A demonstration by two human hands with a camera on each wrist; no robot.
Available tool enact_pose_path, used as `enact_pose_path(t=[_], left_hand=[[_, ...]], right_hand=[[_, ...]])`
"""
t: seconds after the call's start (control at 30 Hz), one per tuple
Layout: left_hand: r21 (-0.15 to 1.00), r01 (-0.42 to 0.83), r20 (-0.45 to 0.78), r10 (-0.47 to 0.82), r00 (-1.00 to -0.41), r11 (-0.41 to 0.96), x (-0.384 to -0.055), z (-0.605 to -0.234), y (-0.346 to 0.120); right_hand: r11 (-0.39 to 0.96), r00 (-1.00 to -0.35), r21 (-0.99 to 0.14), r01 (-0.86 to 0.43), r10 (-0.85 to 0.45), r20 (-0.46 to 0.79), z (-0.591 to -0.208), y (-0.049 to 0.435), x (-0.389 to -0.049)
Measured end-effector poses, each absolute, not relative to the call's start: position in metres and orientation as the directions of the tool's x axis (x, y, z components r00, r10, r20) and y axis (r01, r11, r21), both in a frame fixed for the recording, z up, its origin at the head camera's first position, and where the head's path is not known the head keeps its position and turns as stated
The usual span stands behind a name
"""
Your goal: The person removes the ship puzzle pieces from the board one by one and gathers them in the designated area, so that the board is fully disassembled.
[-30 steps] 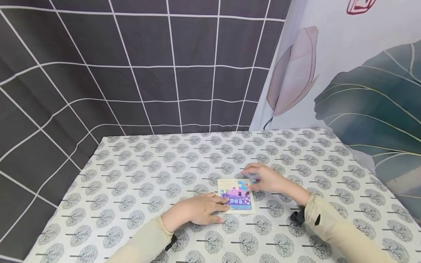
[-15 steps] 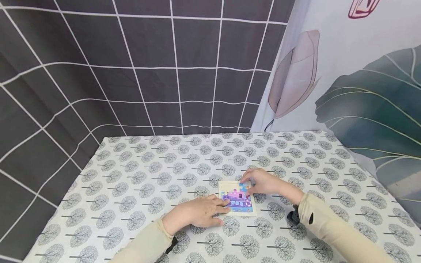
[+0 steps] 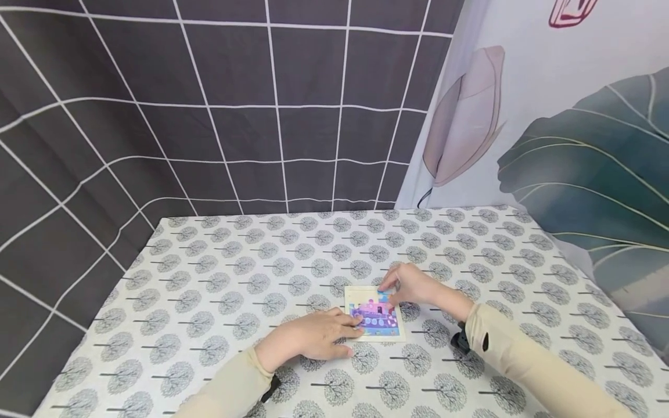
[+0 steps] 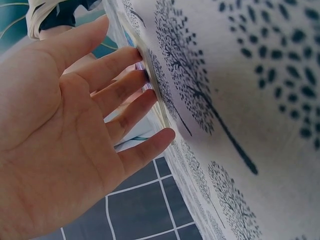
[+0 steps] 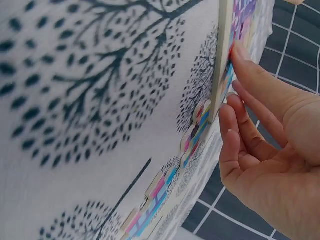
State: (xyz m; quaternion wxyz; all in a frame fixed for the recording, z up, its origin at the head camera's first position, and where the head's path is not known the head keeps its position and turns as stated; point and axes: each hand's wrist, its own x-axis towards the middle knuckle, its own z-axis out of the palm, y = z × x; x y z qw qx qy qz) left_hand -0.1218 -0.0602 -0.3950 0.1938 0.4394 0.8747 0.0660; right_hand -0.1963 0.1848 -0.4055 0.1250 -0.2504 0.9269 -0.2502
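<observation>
Tree-patterned tabletop (image 3: 251,290) carries a jigsaw puzzle (image 3: 374,321) partly beneath the left hand's (image 3: 321,335) extended fingers. Between the right hand's (image 3: 413,285) bent fingers sits a blue piece (image 3: 384,296), grip unclear.

Left grip (image 3: 323,334) straight-fingered and palm-down, right grip (image 3: 413,284) bent-fingered.

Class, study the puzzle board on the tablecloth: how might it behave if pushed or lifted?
The puzzle board is probably stiff: its edge looks straight in the right wrist view. Being flat and low, it would likely slide across the tablecloth rather than roll. Tilting it might spill the pieces, since a bare patch leaves them room to shift.
</observation>
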Motion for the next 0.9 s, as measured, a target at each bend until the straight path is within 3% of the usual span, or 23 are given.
enact_pose_path(t=[0.37,0.6,0.9], left_hand=[[0.291,0.742,-0.280,0.795,-0.538,0.604,-0.122,-0.395,-0.062],[0.304,0.740,-0.283,0.798,-0.531,0.600,-0.123,-0.395,-0.062],[0.307,0.728,-0.297,0.789,-0.538,0.613,-0.123,-0.393,-0.063]], right_hand=[[0.668,-0.745,-0.550,-0.501,-0.656,-0.120,-0.404,0.189,-0.206],[0.627,-0.655,-0.481,-0.612,-0.744,-0.137,-0.401,0.184,-0.215],[0.624,-0.613,-0.439,-0.647,-0.768,-0.187,-0.399,0.181,-0.219]])
